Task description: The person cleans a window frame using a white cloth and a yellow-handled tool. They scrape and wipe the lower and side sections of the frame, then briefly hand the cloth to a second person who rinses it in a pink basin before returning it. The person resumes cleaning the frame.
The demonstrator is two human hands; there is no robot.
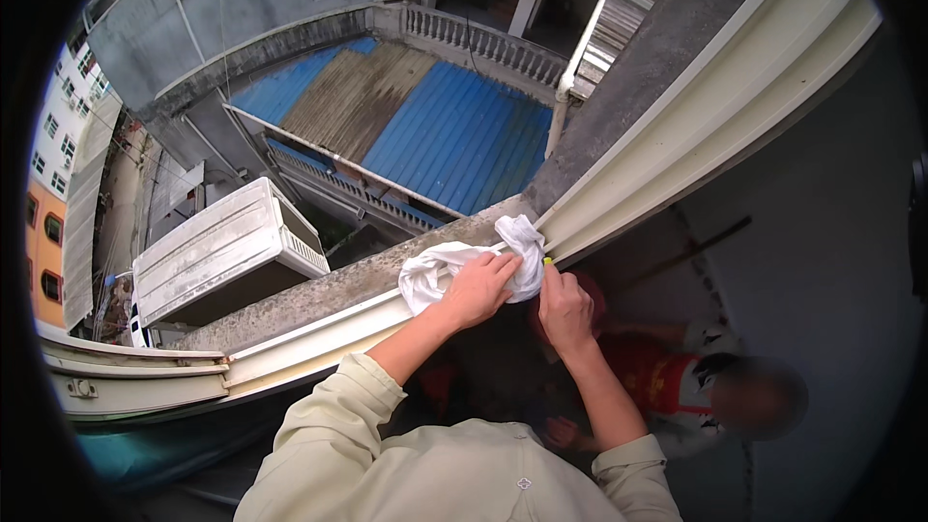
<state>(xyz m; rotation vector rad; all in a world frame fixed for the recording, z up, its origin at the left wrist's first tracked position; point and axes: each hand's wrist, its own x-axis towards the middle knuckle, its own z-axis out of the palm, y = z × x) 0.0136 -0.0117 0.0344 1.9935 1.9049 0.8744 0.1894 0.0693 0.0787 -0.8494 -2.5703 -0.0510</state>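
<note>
A crumpled white cloth point(522, 261) lies bunched over the corner of the pale window track point(319, 338), partly draped on the concrete ledge. My left hand point(478, 287) grips the cloth, fingers curled into its folds. Just right of it, my right hand point(565, 307) is closed in a pinch beside the inner edge of the frame. A small yellow tip point(548, 261) pokes out above the right fingers. The rest of that thing is hidden in the hand, so its kind cannot be told. The two hands are close together but apart.
Outside the ledge point(377, 261) sits a white air-conditioner outdoor unit point(227, 246). Far below is a blue and brown corrugated roof point(464, 130). Another window track point(715, 106) runs up to the right. Inside, at lower right, a person in red point(657, 377) is close by.
</note>
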